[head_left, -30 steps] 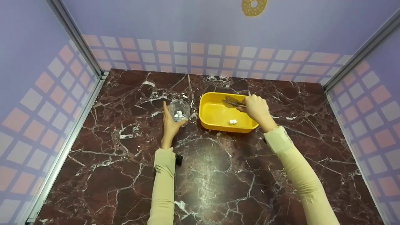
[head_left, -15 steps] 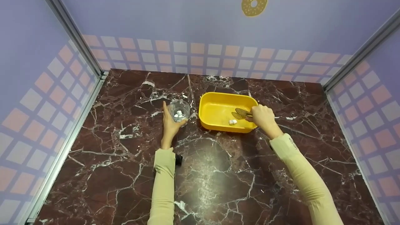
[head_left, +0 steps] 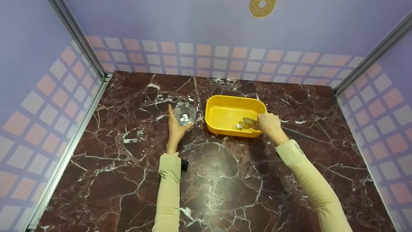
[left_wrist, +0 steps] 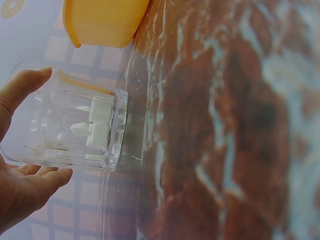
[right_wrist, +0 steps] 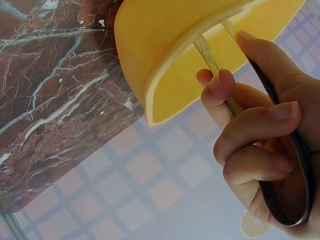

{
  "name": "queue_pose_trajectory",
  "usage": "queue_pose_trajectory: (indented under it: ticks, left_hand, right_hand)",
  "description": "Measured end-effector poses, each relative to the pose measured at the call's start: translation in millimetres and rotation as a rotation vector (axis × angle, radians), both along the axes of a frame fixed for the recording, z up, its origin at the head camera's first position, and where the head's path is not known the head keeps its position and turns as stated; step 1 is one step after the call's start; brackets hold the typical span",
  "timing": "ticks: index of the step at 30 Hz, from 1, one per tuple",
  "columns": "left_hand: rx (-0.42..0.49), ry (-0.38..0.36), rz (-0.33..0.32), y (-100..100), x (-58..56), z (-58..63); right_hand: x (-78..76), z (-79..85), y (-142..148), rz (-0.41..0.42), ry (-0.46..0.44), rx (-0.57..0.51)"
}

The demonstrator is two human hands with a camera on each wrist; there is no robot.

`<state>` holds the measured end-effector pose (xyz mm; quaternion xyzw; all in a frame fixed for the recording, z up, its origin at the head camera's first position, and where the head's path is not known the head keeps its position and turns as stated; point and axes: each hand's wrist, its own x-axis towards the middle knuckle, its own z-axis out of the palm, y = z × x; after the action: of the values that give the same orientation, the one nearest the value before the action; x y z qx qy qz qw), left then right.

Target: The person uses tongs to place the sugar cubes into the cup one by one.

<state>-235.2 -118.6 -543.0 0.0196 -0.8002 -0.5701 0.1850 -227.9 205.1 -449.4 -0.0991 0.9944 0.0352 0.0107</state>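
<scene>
My left hand (head_left: 175,130) holds a clear cup (left_wrist: 55,117) upright on the table, thumb on one side and fingers on the other. Several small white cubes (left_wrist: 99,127) lie at the cup's bottom. In the head view my right hand (head_left: 269,124) is at the right end of a yellow tub (head_left: 222,114), gripping metal tongs (head_left: 248,120) with perforated tips. Those tips reach down into the tub, right at the white cubes (head_left: 238,126) on its floor and partly covering them. The right wrist view shows fingers curled round the bent tongs (right_wrist: 306,185); the tips are hidden by the tub's wall.
The dark red marble table (head_left: 212,180) runs to a purple back wall (head_left: 193,22) with pink and white squares. Similar side walls stand left and right. A narrow gap separates the cup from the tub.
My right hand has brought the tongs from the tub's back right down toward the front, to the white cubes. The left hand and cup have stayed in place.
</scene>
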Motion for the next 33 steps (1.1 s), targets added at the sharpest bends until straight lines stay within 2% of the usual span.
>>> queue_pose_trajectory:
  ticks: [9, 18, 23, 33]
  left_hand:
    - [0.002, -0.013, -0.015, -0.6, 1.2, -0.3]
    - [-0.006, 0.023, -0.009, -0.9, 0.1, -1.0]
    - [-0.005, 0.015, -0.010, -0.5, 0.1, -0.6]
    - [-0.002, 0.011, -0.017, -0.8, 0.6, -1.4]
  right_hand:
    - [1.8, -0.2, -2.0, 0.012, 0.043, -0.015]
    - [1.8, 0.8, -1.5, -0.010, -0.011, -0.025]
    - [2.0, 2.1, -0.6, -0.005, -0.030, -0.025]
    - [2.5, 2.9, 3.6, 0.023, -0.003, -0.028]
